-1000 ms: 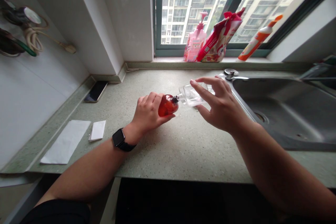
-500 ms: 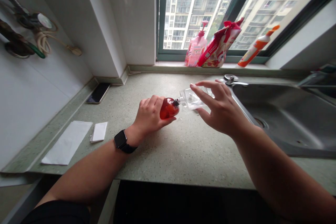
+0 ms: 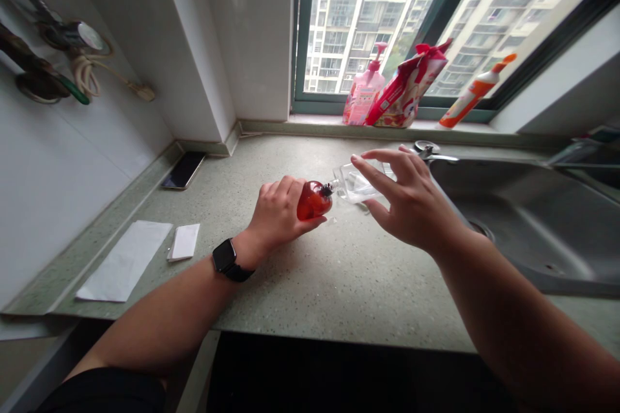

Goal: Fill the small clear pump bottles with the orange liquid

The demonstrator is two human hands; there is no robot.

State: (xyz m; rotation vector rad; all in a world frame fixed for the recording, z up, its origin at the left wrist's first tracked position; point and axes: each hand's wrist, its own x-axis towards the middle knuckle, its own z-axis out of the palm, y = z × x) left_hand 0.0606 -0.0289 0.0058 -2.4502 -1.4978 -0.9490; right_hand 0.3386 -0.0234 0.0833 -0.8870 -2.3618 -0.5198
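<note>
Over the counter (image 3: pixel 339 284), between its front and back edges and left of the sink (image 3: pixel 508 206), the left hand (image 3: pixel 276 214) curls round the red bottle (image 3: pixel 312 202), its black neck (image 3: pixel 327 190) at the mouth of the clear bottle (image 3: pixel 349 184), tipped nearly level and pinched between the thumb and fingers of the right hand (image 3: pixel 414 203).

There are an orange-red bottle (image 3: pixel 313 201), a colourless bottle (image 3: pixel 349 186) and a speckled grey-green countertop (image 3: pixel 339 290).
</note>
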